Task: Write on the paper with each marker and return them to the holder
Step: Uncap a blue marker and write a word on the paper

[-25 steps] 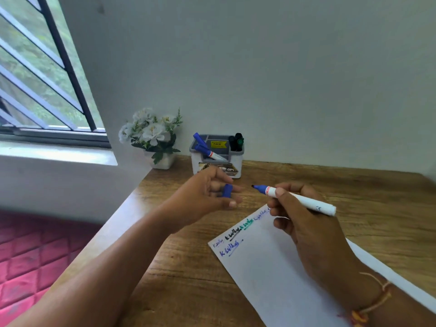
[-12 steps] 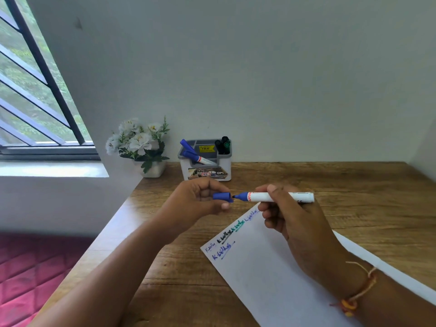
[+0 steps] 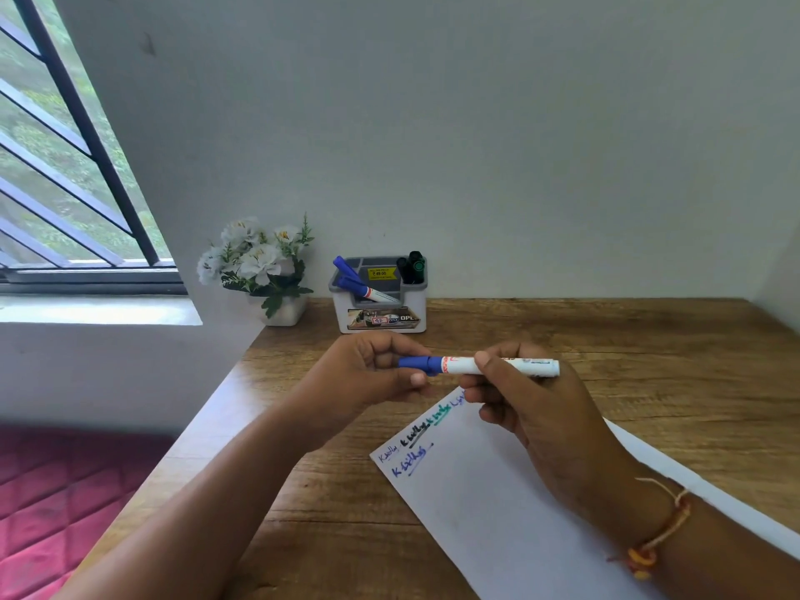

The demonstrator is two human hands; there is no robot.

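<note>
We held the blue marker level over the top edge of the paper: right hand gripped the white barrel, left hand pinched the cap, seated on the tip. The holder stood behind on the table, other markers inside.

Two bare forearms, left hand and right hand without rings. Around the right wrist, at about 4 o'clock in the view, a thin thread bracelet of cream and orange-red strands. At its 7 o'clock end, a yellow and red knot.
</note>
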